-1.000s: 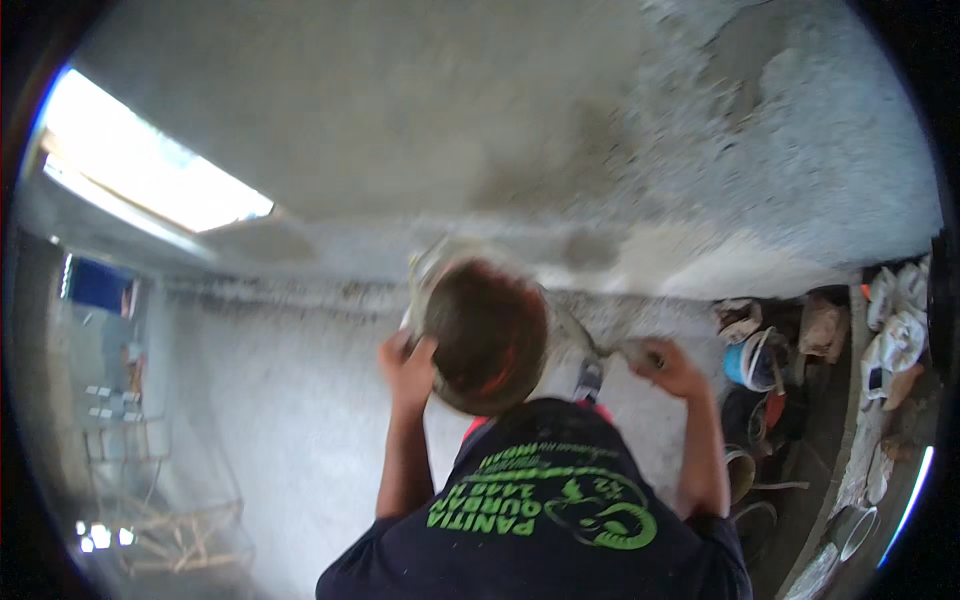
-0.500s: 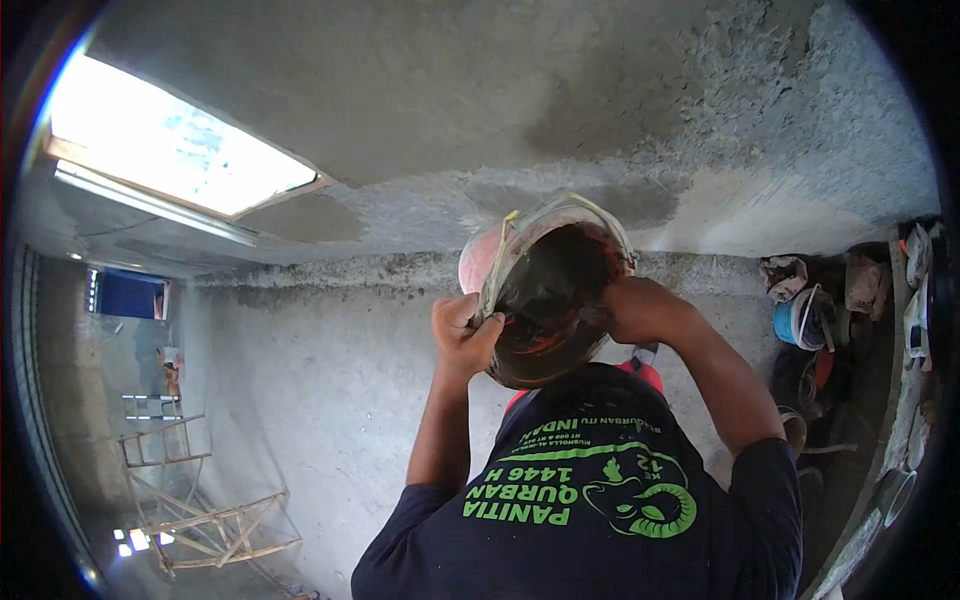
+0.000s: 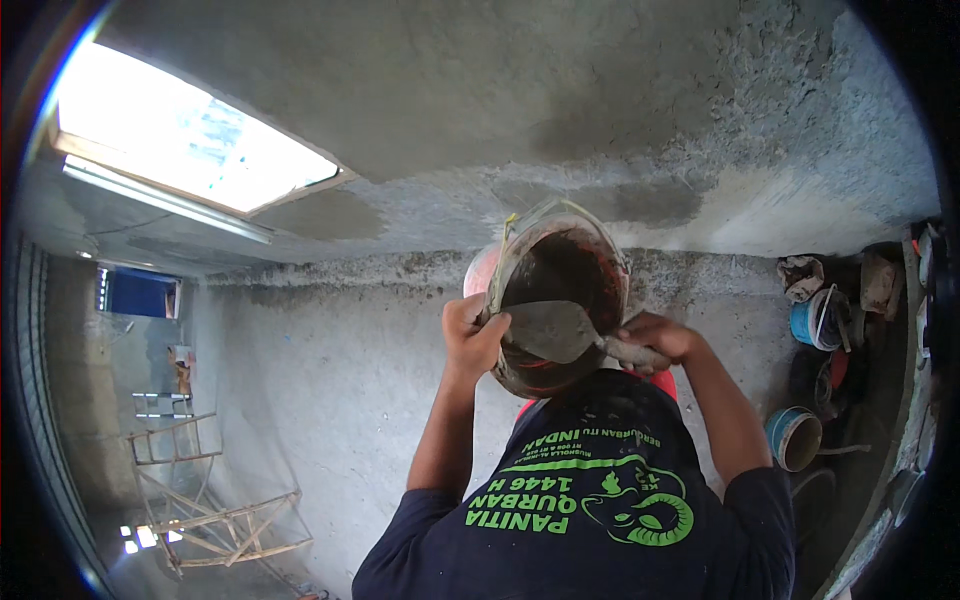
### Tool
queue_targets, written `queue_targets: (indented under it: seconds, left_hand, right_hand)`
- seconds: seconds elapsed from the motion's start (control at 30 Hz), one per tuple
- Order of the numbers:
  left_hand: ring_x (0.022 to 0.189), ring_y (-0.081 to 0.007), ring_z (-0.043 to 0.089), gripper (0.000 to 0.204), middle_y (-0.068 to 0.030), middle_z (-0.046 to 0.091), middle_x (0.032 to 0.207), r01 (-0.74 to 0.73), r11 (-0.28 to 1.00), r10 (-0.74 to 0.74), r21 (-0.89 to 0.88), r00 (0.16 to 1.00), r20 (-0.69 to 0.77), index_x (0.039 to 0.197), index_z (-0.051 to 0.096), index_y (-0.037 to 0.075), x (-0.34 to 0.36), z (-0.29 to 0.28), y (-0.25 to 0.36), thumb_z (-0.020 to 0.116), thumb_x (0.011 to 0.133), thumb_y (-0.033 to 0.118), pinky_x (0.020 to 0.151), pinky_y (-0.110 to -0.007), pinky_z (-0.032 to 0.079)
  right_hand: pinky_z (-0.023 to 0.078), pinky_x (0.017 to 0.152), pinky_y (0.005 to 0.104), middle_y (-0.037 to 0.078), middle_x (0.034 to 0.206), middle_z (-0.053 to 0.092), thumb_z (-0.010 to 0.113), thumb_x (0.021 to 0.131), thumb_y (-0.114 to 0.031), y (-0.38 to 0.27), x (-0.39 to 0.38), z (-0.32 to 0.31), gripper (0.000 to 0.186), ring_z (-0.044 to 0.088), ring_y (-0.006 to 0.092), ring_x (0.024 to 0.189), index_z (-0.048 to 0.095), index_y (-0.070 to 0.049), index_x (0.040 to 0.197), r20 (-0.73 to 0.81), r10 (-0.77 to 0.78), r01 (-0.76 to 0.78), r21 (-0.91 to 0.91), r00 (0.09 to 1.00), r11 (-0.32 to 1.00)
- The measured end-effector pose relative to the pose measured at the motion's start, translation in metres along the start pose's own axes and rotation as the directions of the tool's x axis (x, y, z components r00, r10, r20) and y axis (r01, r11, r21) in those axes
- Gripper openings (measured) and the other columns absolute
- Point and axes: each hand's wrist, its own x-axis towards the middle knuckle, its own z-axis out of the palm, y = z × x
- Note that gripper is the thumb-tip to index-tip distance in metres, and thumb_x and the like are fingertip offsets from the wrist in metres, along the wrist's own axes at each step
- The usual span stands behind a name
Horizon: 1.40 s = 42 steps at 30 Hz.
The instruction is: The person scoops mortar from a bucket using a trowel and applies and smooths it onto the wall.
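Observation:
A pale pink bucket (image 3: pixel 482 272) is held tilted in front of my chest, its mouth turned toward me. My left hand (image 3: pixel 473 338) is closed on the rim and the base of its handle at the left side. In my right hand (image 3: pixel 662 338) is the grip of a plastering trowel (image 3: pixel 552 330), its blade lying across the mouth of the bucket, tip toward my left hand. Grey residue coats the blade and the bucket's inner wall. The bottom of the bucket is in dark shadow, so how much is inside cannot be made out.
A grey plastered wall (image 3: pixel 480 110) with damp patches rises ahead, with a bright window opening (image 3: pixel 200 130) at the left. To the right, a blue bucket (image 3: pixel 802 323) and a second one on its side (image 3: pixel 800 441) lie among clutter. A wooden scaffold (image 3: pixel 225 515) stands at the far left.
My right hand has drawn back out of the bucket toward the right, bringing the trowel blade into sight. My left hand keeps its grip on the rim.

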Motion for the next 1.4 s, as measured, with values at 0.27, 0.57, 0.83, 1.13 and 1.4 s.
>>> queue_targets:
  seconds: [0.27, 0.57, 0.83, 1.13, 1.4]
  left_hand:
    - [0.080, -0.0139, 0.058, 0.032, -0.0069, 0.061, 0.091, 0.021, 0.999, -0.029, -0.026, 0.937, -0.349, 0.100, 0.064, -0.007, -0.013, 0.004, -0.049, 0.073, 0.070, -0.008, 0.070, -0.030, 0.047]
    - [0.076, -0.0112, 0.053, 0.017, -0.0005, 0.054, 0.079, 0.189, 0.982, -0.183, -0.017, 0.922, -0.342, 0.083, 0.061, -0.005, -0.004, 0.037, -0.058, 0.068, 0.067, -0.002, 0.068, -0.028, 0.043]
    - [0.068, -0.0108, 0.044, 0.019, 0.0024, 0.043, 0.071, 0.155, 0.959, -0.253, -0.237, 0.843, -0.474, 0.066, 0.042, 0.005, -0.018, 0.084, -0.036, 0.060, 0.068, -0.001, 0.062, -0.029, 0.038]
    - [0.049, -0.0047, 0.036, 0.022, 0.0054, 0.042, 0.055, 0.191, 0.975, -0.223, -0.115, 0.830, -0.512, 0.055, 0.039, 0.007, -0.045, 0.130, 0.003, 0.054, 0.068, -0.003, 0.044, -0.026, 0.024]
    - [0.052, -0.0056, 0.040, 0.017, 0.0043, 0.047, 0.059, 0.277, 0.960, -0.259, -0.049, 0.799, -0.544, 0.060, 0.044, 0.004, -0.050, 0.151, 0.021, 0.053, 0.073, -0.001, 0.046, -0.026, 0.030]
  right_hand:
    - [0.040, 0.038, 0.0304, 0.016, 0.076, 0.064, 0.056, 0.097, -0.039, 0.059, -0.077, -0.002, 0.046, 0.055, 0.0198, 0.046, 0.062, 0.005, 0.108, -0.244, -0.264, 0.337, 0.341, 0.933, 0.877]
    - [0.042, 0.044, 0.0298, 0.012, 0.085, 0.060, 0.050, 0.102, -0.040, -0.057, -0.163, -0.016, 0.048, 0.054, 0.0190, 0.050, 0.051, 0.000, 0.129, -0.677, -0.571, 0.831, 0.110, 0.465, 0.545]
    - [0.049, 0.056, 0.0311, 0.012, 0.091, 0.061, 0.049, 0.103, -0.027, -0.125, -0.192, -0.113, 0.047, 0.059, 0.0177, 0.062, 0.044, 0.001, 0.141, -0.572, -0.820, 0.566, -0.687, -0.033, 0.456]
    - [0.056, 0.070, 0.0469, 0.021, 0.102, 0.066, 0.067, 0.087, -0.009, -0.111, -0.148, -0.261, 0.051, 0.066, 0.0450, 0.085, 0.051, -0.008, 0.136, -0.211, -0.937, -0.287, -0.913, -0.280, 0.291]
    - [0.053, 0.066, 0.0379, 0.022, 0.087, 0.066, 0.062, 0.092, -0.011, 0.016, -0.133, -0.285, 0.041, 0.068, 0.0290, 0.073, 0.055, 0.003, 0.130, -0.329, -0.943, -0.073, -0.941, -0.042, 0.331]
